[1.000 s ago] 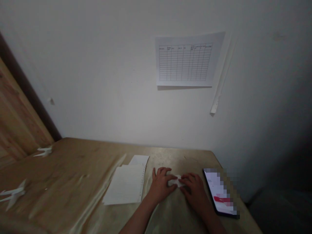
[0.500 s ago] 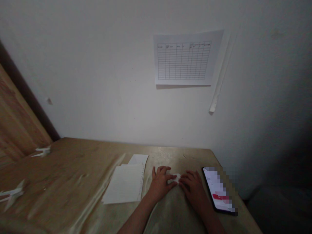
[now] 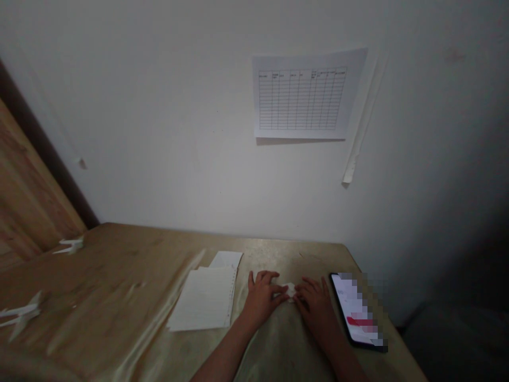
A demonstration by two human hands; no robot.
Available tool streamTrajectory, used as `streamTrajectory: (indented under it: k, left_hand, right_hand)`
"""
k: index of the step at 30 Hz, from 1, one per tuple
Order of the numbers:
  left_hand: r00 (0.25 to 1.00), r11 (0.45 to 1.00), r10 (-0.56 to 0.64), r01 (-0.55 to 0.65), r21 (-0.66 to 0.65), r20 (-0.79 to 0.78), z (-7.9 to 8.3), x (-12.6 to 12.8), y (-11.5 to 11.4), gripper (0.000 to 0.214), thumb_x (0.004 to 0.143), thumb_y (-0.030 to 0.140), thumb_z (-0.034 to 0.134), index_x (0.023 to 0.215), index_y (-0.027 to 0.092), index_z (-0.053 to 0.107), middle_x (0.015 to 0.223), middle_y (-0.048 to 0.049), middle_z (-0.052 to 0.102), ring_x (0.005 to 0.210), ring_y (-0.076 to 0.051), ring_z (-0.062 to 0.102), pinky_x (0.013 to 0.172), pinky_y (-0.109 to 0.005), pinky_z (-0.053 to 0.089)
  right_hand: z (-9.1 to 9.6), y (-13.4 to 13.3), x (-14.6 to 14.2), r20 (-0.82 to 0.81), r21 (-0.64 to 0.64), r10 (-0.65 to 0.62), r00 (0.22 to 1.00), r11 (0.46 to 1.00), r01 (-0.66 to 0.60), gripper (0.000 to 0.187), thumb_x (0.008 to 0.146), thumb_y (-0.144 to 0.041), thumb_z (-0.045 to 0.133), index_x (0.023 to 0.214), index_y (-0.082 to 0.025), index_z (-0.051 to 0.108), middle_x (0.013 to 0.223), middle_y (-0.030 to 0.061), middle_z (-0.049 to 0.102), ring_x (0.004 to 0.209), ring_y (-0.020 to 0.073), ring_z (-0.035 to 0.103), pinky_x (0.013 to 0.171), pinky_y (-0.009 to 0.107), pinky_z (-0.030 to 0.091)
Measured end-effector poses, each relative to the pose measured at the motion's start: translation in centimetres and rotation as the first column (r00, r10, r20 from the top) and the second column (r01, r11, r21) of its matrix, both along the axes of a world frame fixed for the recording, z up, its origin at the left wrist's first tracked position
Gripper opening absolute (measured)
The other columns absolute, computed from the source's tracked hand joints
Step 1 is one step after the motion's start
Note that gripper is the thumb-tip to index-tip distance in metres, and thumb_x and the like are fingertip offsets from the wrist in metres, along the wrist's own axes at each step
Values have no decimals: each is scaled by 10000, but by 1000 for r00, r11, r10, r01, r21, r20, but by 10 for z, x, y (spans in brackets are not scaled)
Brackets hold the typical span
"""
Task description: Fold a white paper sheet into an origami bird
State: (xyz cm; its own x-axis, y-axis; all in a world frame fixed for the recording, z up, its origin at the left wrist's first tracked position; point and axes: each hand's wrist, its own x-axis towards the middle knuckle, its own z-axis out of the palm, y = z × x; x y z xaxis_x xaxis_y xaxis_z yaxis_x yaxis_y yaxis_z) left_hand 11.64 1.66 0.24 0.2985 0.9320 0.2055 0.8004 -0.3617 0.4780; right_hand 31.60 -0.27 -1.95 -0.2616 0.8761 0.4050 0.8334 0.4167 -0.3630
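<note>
A small folded piece of white paper [image 3: 290, 289] lies on the tan table [image 3: 119, 286] between my two hands. My left hand [image 3: 262, 300] rests on the table with its fingertips pressed onto the paper's left side. My right hand [image 3: 316, 307] lies palm down, its fingertips pressing the paper's right side. Most of the paper is hidden under my fingers. Both hands keep their fingers close together on the paper.
A stack of white lined sheets [image 3: 207, 297] lies left of my left hand. A phone [image 3: 357, 312] with a lit screen lies right of my right hand, near the table's right edge. Two folded paper planes [image 3: 69, 245] [image 3: 22, 314] sit at the far left. A printed table sheet [image 3: 304, 95] hangs on the wall.
My two hands have drawn closer together over the small paper, so less of it shows now. The view shifted slightly.
</note>
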Motion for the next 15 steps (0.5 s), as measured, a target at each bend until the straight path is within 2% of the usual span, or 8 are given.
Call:
streamTrajectory:
  k: [5,11,15]
  left_hand:
    - [1000,1000,-2,3,5,-13,-2,0,1,212,859,507,681,1053,445,742,1354,8,606,1294,-294,451,1156,-695,36]
    - [1000,1000,-4,4,10,10,-2,-1,0,202,863,521,667,1019,430,759,1340,-1,615,1277,-291,465,1157,-692,43]
    - [999,1000,-18,18,18,33,1,-1,-1,162,840,502,704,958,417,774,1319,3,631,1269,-290,480,1156,-696,38]
  right_hand:
    - [3,-2,1,32,-22,32,999,999,-31,171,920,-255,538,919,-275,708,1159,5,711,1282,254,505,1184,623,32]
    - [6,-3,-2,3,-45,-46,999,998,46,197,926,-256,533,1023,-293,701,1135,23,712,1225,266,532,1164,606,131]
    - [7,-4,-4,3,-59,-74,997,995,74,205,923,-235,524,1010,-296,700,1138,25,711,1206,278,544,1151,608,164]
